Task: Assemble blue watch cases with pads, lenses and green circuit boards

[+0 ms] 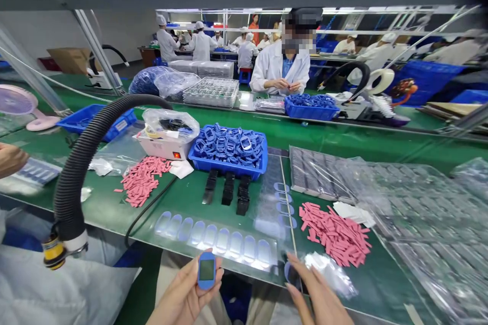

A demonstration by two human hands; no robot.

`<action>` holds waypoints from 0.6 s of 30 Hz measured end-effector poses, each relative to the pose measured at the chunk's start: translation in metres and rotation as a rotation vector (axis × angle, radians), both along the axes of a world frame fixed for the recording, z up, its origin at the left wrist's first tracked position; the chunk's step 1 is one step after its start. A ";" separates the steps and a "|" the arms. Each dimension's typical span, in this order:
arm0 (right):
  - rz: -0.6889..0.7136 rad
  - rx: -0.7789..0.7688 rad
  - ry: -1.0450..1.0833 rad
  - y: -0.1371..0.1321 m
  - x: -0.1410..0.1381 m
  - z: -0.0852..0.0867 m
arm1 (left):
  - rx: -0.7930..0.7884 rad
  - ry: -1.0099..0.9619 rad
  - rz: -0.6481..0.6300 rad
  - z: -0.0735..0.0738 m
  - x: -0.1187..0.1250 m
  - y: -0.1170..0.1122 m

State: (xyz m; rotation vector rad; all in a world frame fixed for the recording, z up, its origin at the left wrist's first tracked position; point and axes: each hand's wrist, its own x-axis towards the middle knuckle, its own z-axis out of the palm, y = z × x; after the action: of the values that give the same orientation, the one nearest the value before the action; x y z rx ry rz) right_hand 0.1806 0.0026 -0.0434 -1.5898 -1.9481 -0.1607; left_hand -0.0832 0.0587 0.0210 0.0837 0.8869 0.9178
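In my left hand (186,289) is a small blue oval casing (206,284) with a dark rectangular screen, gripped between thumb and fingers and facing up. My right hand (318,292) is at the table's front edge, thumb and fingers apart around an oval piece of clear film (288,273); whether they touch it is unclear. Between the hands lies a clear sheet with a row of oval films (211,235). A second column of oval films (284,208) runs away from my right hand. Just beyond that hand are crumpled clear film (335,277) and a pile of pink strips (335,233).
A blue bin (229,162) of blue casings stands ahead, with black screen stacks (227,190) before it. A black flexible hose (70,183) arches at left. Plastic-wrapped trays (430,213) cover the right. A co-worker (280,68) sits opposite; another person's hand (11,158) is at left.
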 end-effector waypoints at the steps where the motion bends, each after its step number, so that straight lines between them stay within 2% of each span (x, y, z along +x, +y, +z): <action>1: 0.013 0.004 -0.039 0.003 0.002 -0.005 | -0.003 -0.004 -0.019 0.003 0.007 -0.002; 3: -0.009 -0.050 0.033 0.011 0.002 -0.009 | -0.004 -0.015 -0.047 0.010 0.019 -0.006; 6: -0.049 -0.190 0.323 0.027 -0.001 0.005 | 0.015 -0.055 -0.062 0.024 0.037 -0.010; 9: -0.009 -0.299 0.785 0.035 -0.008 0.037 | 0.071 -0.132 -0.042 0.042 0.053 -0.013; 12: 0.227 -0.447 1.393 0.030 -0.023 0.075 | 0.136 -0.249 -0.033 0.060 0.067 -0.016; 14: 0.309 -0.551 1.734 0.022 -0.034 0.098 | 0.175 -0.328 -0.037 0.070 0.073 -0.021; 16: 0.300 -0.605 1.950 0.017 -0.043 0.116 | 0.217 -0.385 -0.033 0.075 0.076 -0.027; 18: 0.272 -0.630 2.080 0.015 -0.048 0.126 | 0.249 -0.417 -0.017 0.078 0.077 -0.033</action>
State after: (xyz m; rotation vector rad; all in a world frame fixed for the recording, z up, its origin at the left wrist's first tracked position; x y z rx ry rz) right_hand 0.1329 0.0174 0.0826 -0.7446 -0.3700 1.6160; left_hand -0.0058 0.0262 0.0987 0.1091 0.3832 0.9815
